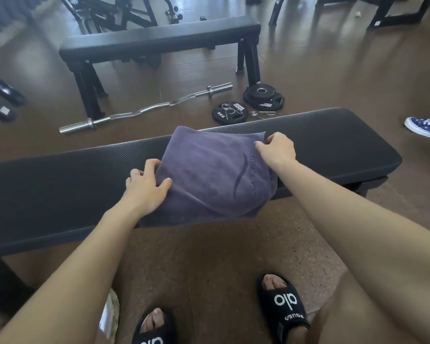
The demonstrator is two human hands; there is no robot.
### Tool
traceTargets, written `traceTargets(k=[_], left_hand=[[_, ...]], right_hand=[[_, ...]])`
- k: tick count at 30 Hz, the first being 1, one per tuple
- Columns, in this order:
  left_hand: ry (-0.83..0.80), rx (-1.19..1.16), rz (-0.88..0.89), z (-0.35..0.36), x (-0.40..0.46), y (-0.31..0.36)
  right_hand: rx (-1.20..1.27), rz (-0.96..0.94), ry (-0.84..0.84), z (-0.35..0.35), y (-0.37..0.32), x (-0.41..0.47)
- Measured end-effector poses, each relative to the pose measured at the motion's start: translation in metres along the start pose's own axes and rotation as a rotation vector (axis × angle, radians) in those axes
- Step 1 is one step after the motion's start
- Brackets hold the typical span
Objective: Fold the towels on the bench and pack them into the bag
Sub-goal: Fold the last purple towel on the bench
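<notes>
- Both hands hold the purple towel (209, 175): the left hand (144, 186) grips its left edge, thumb on top and fingers curled under; the right hand (278, 148) pinches the far right corner.
- Folded to a rough rectangle, the towel lies across the black desk (333, 145), its long axis running from the far edge toward the person, the near end hanging over the front edge.
- Printed lettering runs along its right side.
- Beyond the desk, a curl bar (147, 108) and weight plates (263, 98) lie on the floor.
</notes>
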State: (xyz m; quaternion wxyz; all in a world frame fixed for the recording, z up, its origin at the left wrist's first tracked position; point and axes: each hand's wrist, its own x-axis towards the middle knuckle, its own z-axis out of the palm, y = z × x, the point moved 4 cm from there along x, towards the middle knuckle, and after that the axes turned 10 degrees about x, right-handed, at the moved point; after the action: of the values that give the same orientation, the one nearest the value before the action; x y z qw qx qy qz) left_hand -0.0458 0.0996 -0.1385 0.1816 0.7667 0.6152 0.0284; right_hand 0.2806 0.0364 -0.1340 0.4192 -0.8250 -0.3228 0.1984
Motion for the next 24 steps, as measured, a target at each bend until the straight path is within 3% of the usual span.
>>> traceTargets(k=[5,11,17,24], left_hand=[[0.017,-0.106,-0.004,0.0,0.014,-0.01],[0.008,-0.102,-0.026,0.002,0.023,-0.014],[0.012,-0.068,-0.015,0.005,0.025,-0.012],[0.018,-0.055,0.096,-0.004,0.047,0.016]], right_hand=[[-0.047,0.027,0.057,0.012,0.002,0.024],[0.132,0.139,0.074,0.007,0.01,0.037],[-0.029,0.025,0.107,0.001,0.019,0.031],[-0.163,0.075,0.067,0.003,0.015,0.03]])
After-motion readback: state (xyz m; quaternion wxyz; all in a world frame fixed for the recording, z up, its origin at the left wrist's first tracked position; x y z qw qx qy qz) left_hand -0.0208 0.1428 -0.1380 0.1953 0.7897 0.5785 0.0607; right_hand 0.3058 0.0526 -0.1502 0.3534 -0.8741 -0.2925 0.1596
